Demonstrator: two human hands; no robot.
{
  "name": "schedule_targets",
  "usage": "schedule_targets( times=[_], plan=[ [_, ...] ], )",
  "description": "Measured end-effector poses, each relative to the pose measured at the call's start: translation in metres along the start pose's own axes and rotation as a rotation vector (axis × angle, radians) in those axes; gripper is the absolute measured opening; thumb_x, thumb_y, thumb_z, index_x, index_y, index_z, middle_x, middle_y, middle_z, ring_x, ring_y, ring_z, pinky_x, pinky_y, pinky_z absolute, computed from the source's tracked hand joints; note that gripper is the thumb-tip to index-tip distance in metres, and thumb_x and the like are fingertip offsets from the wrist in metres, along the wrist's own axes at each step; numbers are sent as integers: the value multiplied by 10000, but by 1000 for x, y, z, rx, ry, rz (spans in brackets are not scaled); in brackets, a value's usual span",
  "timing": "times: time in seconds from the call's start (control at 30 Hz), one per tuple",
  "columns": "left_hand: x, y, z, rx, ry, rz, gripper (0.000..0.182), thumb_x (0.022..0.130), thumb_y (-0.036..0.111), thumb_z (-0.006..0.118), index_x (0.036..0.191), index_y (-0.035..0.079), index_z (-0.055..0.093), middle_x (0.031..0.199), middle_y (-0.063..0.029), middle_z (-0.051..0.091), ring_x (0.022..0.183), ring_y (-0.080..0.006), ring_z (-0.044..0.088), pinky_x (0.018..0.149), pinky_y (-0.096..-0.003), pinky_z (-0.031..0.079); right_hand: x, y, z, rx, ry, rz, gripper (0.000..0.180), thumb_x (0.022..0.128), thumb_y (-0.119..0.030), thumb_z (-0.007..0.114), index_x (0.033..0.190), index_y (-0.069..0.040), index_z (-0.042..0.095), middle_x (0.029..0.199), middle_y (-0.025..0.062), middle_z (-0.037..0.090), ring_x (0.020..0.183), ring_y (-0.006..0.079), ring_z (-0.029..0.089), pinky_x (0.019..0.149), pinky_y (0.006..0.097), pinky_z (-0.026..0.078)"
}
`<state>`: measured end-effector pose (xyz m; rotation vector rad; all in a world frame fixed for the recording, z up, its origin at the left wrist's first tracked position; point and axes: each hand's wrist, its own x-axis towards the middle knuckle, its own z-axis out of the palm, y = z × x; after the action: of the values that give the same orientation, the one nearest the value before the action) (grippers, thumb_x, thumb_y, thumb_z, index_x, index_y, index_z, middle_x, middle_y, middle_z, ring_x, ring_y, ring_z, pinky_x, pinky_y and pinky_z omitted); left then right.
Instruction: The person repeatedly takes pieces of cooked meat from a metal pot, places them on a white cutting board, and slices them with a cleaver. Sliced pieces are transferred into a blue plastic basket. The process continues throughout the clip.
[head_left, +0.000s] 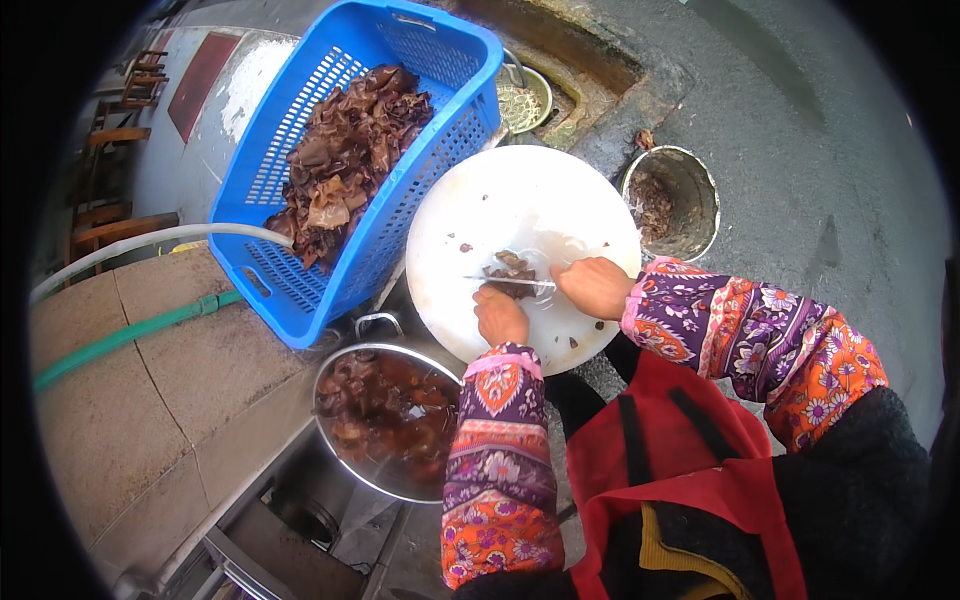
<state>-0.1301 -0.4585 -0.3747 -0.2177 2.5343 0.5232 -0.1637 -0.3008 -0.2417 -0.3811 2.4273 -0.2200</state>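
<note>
My right hand grips a knife, whose thin blade points left across a dark piece of wood ear fungus. With bent fingers my left hand presses that piece onto a round white cutting board. The blade lies just beyond my left fingertips. A paler scrap of fungus sits on the far side of the blade. Small dark bits and a wet patch are scattered over the board. The knife's handle is hidden inside my right fist.
A blue plastic basket holds a heap of wood ear, with a pale hose reaching into it. Below it, a metal pot contains fungus in brown liquid. A bucket with scraps stands right of the board. A green hose crosses the tiled ledge.
</note>
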Motion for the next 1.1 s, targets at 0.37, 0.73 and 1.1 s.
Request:
schedule_targets(
  times=[0.37,0.73,1.1],
  plan=[
    [-17,24,-1,-375,277,16,507,725,39,763,1145,-66,500,1167,-246,509,1102,-404,527,944,-453,438,-20,1,18,143,5,28,150,805,-18,544,928,68,537,689,226,644,681,393,671,594,474,532],
    [-4,-7,12,-50,242,226,61,874,53,587,893,-1,566,860,-190,625,796,-347,654,690,-423,534,-13,10,-17,297,50,36,153,822,-35,535,935,59,581,730,272,637,738,452,650,666,514,516],
    [-4,-4,28,266,325,250,122,899,144,591,848,45,542,774,-86,626,662,-219,663,582,-320,562,7,4,4,220,-61,33,161,816,-48,540,929,37,617,789,258,659,781,431,663,696,501,519]
  ],
)
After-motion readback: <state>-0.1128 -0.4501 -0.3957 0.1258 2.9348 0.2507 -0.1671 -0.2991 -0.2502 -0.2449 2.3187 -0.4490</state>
